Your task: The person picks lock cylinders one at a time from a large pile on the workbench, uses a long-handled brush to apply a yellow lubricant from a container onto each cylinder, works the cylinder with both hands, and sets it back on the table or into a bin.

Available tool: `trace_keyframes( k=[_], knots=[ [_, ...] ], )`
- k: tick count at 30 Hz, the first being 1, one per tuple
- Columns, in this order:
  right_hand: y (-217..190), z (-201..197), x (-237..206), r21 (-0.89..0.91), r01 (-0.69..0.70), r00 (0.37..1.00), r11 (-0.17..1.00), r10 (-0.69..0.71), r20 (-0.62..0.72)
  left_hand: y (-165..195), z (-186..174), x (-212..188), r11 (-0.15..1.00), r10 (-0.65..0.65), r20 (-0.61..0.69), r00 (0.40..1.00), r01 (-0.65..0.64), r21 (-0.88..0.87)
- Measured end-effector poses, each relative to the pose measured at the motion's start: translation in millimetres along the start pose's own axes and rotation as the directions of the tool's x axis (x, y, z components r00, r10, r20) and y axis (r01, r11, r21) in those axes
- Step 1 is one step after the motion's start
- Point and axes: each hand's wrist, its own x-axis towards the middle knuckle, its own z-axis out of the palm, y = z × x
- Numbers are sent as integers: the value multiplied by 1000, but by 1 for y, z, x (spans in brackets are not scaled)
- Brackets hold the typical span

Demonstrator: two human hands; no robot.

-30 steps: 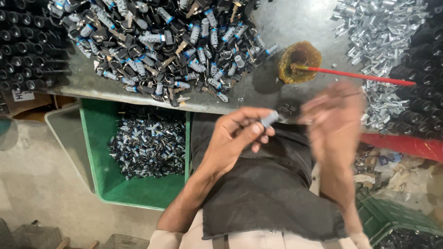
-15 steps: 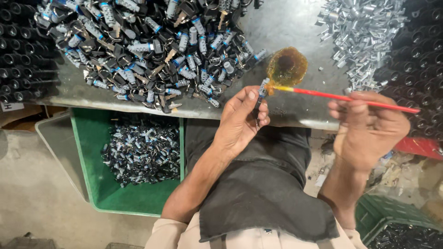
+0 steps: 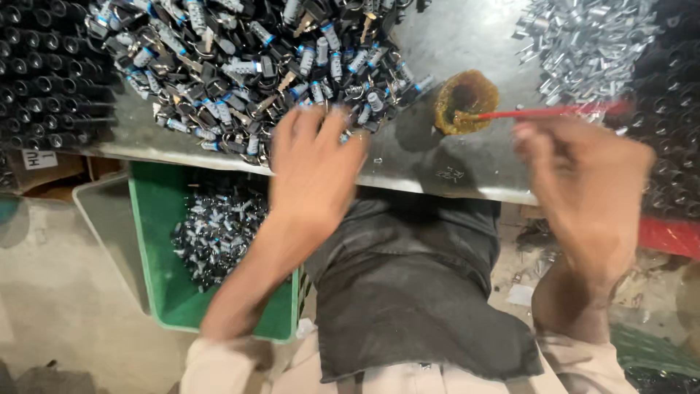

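Observation:
My left hand (image 3: pixel 313 168) is blurred, its fingers spread over the near edge of a heap of small black and silver parts with blue bands (image 3: pixel 240 66) on the metal table (image 3: pixel 452 164). I see nothing in it. My right hand (image 3: pixel 583 182) is at the table's front right. Its fingers are curled at a thin red stick (image 3: pixel 547 112). The stick's tip rests in a small round pot of yellow-brown paste (image 3: pixel 467 98). Blur hides the exact grip.
A green bin (image 3: pixel 157 241) with more of the same small parts (image 3: pixel 219 226) stands on the floor below the table's left. Loose silver metal pieces (image 3: pixel 583 44) lie at the back right. Stacked black tubes (image 3: pixel 44 80) fill the left side. A dark apron (image 3: pixel 408 277) covers my lap.
My left hand held a small part near the pot; now it has swung left to the heap with fingers spread. The red stick's tip has gone down into the pot.

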Motion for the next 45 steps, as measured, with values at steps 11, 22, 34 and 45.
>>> trace_keyframes(
  k=[11,22,34,45],
  knots=[
    [49,79,-56,-229,88,994,970,-72,77,-3,78,56,975,-53,-335,941,-24,-221],
    [58,100,-47,-282,271,958,920,-231,167,5,13,-23,-146,-427,118,897,61,-987],
    [90,125,-72,-360,354,920,863,-392,-34,55,69,-44,-277,-289,420,860,345,-897],
    [65,114,-77,-44,92,988,995,-96,-121,61,81,-48,-581,-199,538,819,344,-738]
  ],
)
